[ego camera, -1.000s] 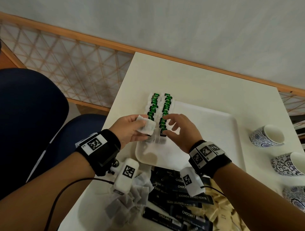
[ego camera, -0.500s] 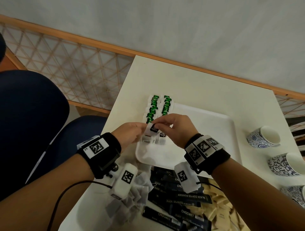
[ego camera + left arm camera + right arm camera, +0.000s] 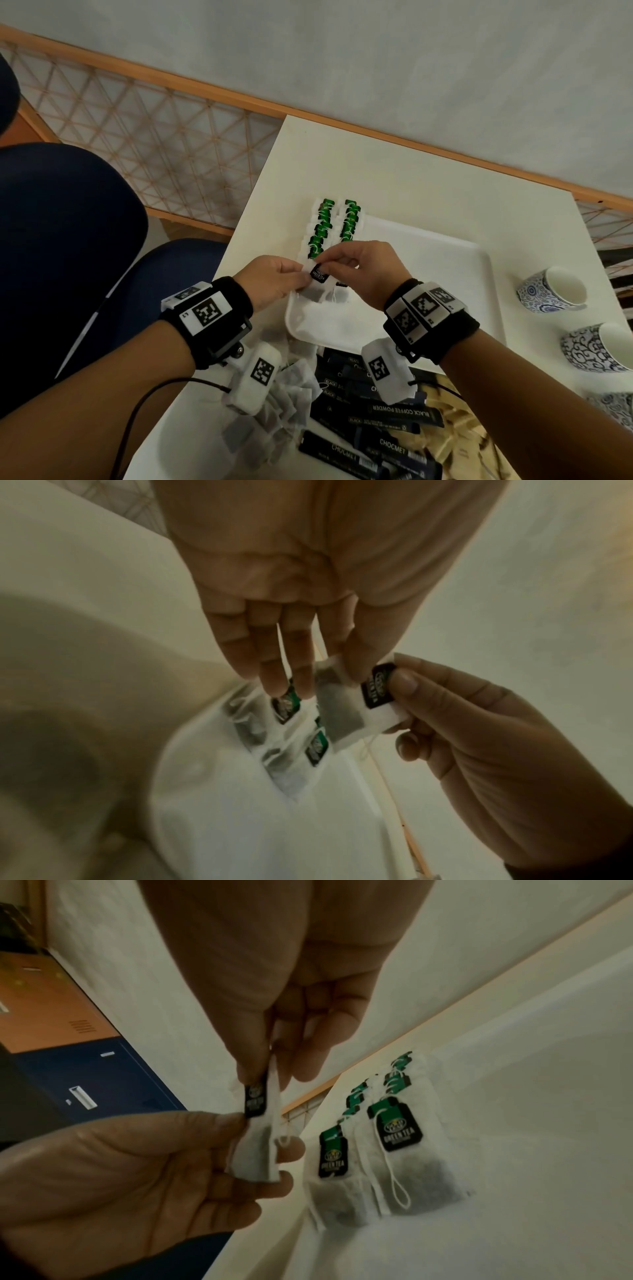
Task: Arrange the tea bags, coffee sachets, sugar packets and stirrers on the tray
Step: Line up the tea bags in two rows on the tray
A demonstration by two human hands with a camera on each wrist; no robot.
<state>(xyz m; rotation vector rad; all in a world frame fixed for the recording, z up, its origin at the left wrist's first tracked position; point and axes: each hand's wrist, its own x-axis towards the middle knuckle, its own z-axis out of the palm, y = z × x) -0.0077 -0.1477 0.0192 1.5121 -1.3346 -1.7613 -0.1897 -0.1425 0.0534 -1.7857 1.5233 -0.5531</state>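
Currently over near-left corner of tray point(image 3: 445, 260), just short of two tea-bag rows point(image 3: 337, 226) running lengthwise away from body. Left hand point(image 3: 274, 281) pinching tea bag point(image 3: 346, 710) body, right hand point(image 3: 363, 270) pinching its tag point(image 3: 256, 1096); bag hanging upright, long axis vertical, both hands equally near next free slot.

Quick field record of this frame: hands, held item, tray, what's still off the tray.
left hand: pinches held tea bag
right hand: pinches the same bag's tag
held tea bag: above tray's near-left corner
tray: two rows of tea bags along left edge
off tray: coffee sachets, loose tea bags, cups
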